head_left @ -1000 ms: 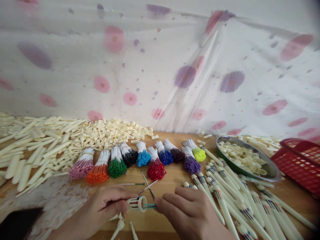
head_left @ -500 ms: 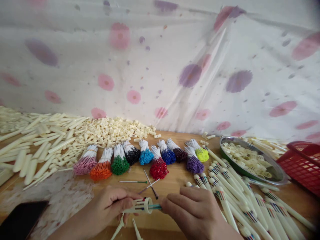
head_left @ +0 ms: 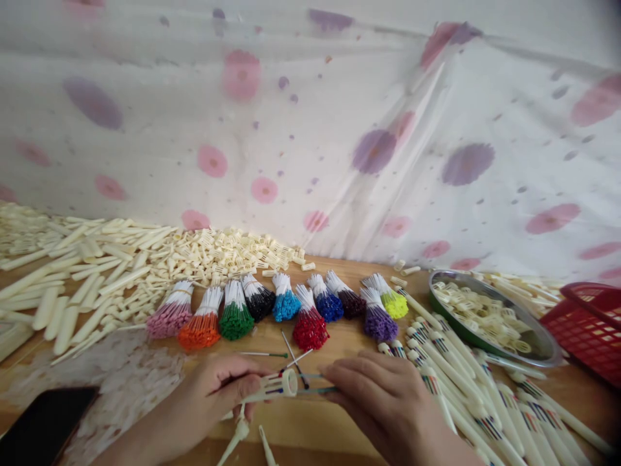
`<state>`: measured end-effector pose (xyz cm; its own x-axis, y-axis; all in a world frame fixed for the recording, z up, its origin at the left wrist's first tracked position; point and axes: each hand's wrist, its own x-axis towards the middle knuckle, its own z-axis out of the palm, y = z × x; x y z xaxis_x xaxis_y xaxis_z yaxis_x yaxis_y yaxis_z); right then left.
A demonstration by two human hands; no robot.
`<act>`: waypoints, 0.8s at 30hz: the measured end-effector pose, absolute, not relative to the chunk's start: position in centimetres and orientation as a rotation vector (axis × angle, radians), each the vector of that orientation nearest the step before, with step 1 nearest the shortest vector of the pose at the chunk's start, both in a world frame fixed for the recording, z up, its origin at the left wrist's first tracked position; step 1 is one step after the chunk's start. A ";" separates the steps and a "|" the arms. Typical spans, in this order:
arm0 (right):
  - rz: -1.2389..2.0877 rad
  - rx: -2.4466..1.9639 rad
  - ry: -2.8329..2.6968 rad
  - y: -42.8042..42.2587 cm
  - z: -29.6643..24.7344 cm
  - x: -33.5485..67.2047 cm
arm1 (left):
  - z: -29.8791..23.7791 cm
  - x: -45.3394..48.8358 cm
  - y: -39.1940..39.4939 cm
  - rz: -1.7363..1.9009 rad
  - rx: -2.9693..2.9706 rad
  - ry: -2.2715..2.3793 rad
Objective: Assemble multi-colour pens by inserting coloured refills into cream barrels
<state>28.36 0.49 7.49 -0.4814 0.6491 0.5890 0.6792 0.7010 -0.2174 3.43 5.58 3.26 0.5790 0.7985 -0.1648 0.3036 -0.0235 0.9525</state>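
Note:
My left hand (head_left: 220, 391) is closed around a cream slotted pen part (head_left: 290, 383), its round open end facing right. Dark blue and red bits show in the slots. Thin bluish rods (head_left: 317, 390) stick out of that end and run to the fingertips of my right hand (head_left: 381, 395), which is closed on them; their far ends are hidden. Below my left hand is a cream pointed piece (head_left: 235, 440), and a second pointed tip (head_left: 266, 446) lies beside it. Just beyond the pen part lie a few loose refills (head_left: 291, 349), two of them crossed.
Refill bundles in several colours, such as the red bundle (head_left: 310, 327), stand in a row. Cream pen parts (head_left: 218, 252) are heaped at left. Finished-looking pens (head_left: 475, 388), a metal bowl (head_left: 543, 353) and a red basket (head_left: 587, 330) are at right. A phone (head_left: 46, 424) lies front left.
My right hand has moved a little right, away from the pen part, and its fingers are straighter. More of the bluish rods shows between the hands. The camera view has shifted slightly.

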 end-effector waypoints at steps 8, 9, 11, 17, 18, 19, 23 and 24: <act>0.138 -1.809 -2.621 2.1 3.8 27.1 | 3.7 3.5 6.1 0.695 1.624 1.159; 0.192 -1.833 -2.644 2.2 3.0 26.5 | 3.7 3.5 6.2 0.703 1.612 1.162; 0.236 -1.885 -2.625 2.3 1.8 25.5 | 3.8 3.6 6.3 0.710 1.601 1.182; 0.160 -2.101 -2.331 3.9 2.3 27.4 | 3.4 3.5 6.5 0.738 1.636 1.243; 0.126 -2.154 -2.244 4.4 2.7 28.4 | 3.2 3.5 6.5 0.752 1.634 1.235; 0.089 -2.209 -2.150 5.0 3.0 29.5 | 3.0 3.5 6.5 0.768 1.625 1.222; -0.024 -2.400 -1.833 7.5 3.0 33.5 | 2.5 3.6 6.6 0.815 1.555 1.206; -0.034 -2.428 -1.794 8.0 2.8 34.2 | 2.4 3.6 6.6 0.815 1.550 1.204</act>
